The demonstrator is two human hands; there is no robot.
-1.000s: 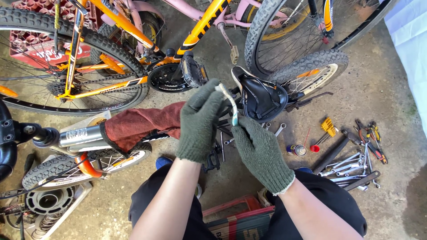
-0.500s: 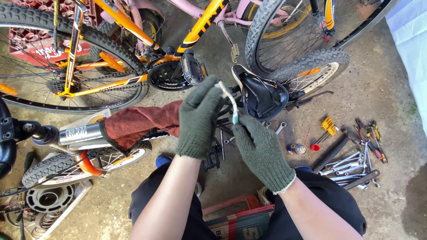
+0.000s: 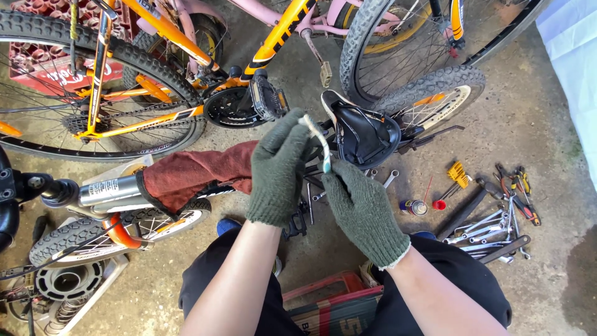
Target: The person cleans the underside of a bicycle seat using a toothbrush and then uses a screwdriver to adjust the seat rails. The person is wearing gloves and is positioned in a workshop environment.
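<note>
both gloved hands, left hand (image 3: 278,168), right hand (image 3: 364,208), pinching perhaps a cable (image 3: 318,142), concrete floor (image 3: 535,112), tools (image 3: 491,211)

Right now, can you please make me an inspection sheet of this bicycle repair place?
Surface: bare concrete floor, dusty.
Job's things: short whitish cable piece held over the black saddle.
Clutter: wrenches and pliers, small spray can, red rag.
Hands: left hand and right hand, green gloves, both pinch the cable piece.
Cables: nothing else seen.
Surroundings: orange bicycle, pink bicycle.
</note>
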